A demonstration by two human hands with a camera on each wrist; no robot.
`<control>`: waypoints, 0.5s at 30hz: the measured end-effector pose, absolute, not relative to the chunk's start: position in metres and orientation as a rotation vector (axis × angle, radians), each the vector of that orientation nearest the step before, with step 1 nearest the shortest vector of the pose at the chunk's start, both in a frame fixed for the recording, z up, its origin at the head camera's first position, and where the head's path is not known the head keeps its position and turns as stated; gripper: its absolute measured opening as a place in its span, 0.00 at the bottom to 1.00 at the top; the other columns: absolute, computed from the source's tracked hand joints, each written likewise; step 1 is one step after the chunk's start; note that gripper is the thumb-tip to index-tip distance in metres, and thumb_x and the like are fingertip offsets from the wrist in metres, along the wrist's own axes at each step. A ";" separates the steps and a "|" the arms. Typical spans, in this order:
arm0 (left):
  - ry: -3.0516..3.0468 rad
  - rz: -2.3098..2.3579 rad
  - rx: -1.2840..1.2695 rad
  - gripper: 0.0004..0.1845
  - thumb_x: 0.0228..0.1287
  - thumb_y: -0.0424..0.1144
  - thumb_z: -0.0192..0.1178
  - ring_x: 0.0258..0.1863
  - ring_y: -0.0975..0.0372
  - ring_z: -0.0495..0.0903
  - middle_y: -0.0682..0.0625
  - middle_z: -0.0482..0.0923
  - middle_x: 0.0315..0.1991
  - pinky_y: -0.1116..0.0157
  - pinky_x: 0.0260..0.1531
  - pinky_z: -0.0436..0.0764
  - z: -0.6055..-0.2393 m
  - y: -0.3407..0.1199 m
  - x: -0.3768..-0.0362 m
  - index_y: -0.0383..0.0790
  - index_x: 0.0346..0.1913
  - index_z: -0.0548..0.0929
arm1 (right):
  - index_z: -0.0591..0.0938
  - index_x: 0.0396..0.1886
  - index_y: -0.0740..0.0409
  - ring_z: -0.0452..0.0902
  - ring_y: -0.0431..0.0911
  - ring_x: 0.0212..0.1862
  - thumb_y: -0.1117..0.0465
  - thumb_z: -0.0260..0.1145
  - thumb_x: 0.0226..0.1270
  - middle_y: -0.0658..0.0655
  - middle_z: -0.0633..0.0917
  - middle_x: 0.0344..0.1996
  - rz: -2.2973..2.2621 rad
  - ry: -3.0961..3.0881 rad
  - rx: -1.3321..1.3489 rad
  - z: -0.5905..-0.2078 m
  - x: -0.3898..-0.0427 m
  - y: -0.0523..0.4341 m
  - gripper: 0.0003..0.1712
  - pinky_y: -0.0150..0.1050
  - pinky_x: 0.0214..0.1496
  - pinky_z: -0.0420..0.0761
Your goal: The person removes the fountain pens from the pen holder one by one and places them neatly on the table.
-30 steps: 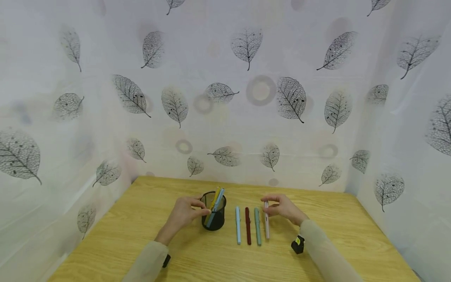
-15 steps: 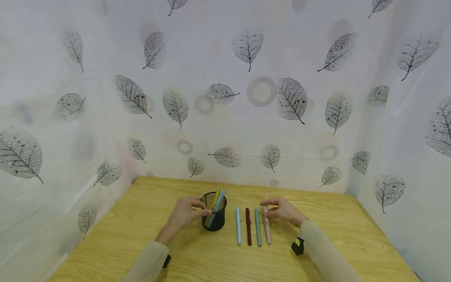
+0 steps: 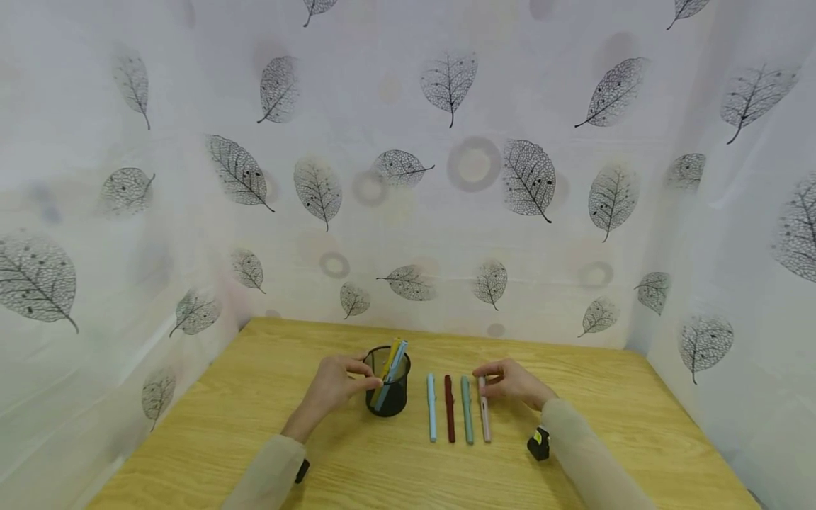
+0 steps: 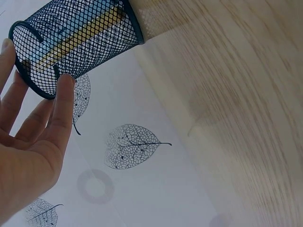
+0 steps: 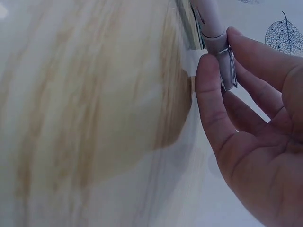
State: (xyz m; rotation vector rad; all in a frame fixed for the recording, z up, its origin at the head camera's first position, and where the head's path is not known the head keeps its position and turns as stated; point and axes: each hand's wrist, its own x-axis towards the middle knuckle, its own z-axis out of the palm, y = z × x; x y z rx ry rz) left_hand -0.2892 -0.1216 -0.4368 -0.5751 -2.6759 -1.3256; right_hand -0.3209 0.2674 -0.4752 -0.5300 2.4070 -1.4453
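My left hand [image 3: 334, 386] holds the rim of a black mesh pen holder [image 3: 397, 402], thumb on the near side and fingers behind. The holder stands upright and contains a yellow pen [image 3: 389, 360] and a light blue pen [image 3: 398, 360]. On the right, my right hand [image 3: 515, 382] pinches a pale pink pen [image 3: 486, 419] by its capped end, between thumb and fingers. The right wrist view shows that pen's cap and metal clip [image 5: 232, 68] at the fingertips. The pink pen makes the right end of a row with a green pen [image 3: 467, 411], a dark red pen [image 3: 450, 411] and another light blue pen [image 3: 431, 409].
The wooden table [image 3: 382, 474] reaches back to a pale curtain [image 3: 408, 227] printed with leaves, which also closes off both sides. A black wrist device [image 3: 538, 444] sits by the right sleeve. The pen holder stands just left of the row.
The pink pen has come down and slightly toward me, and its lower end now lines up with the other pens. My left hand and the pen holder stay in place.
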 end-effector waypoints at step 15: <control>-2.673 -1.335 -0.566 0.06 0.52 0.48 0.74 0.27 0.52 0.86 0.38 0.76 0.63 0.70 0.14 0.68 -0.436 -0.121 -0.288 0.53 0.25 0.88 | 0.80 0.57 0.71 0.83 0.49 0.44 0.70 0.69 0.61 0.70 0.81 0.53 -1.403 2.453 -0.493 -0.480 -0.323 0.265 0.23 0.42 0.42 0.84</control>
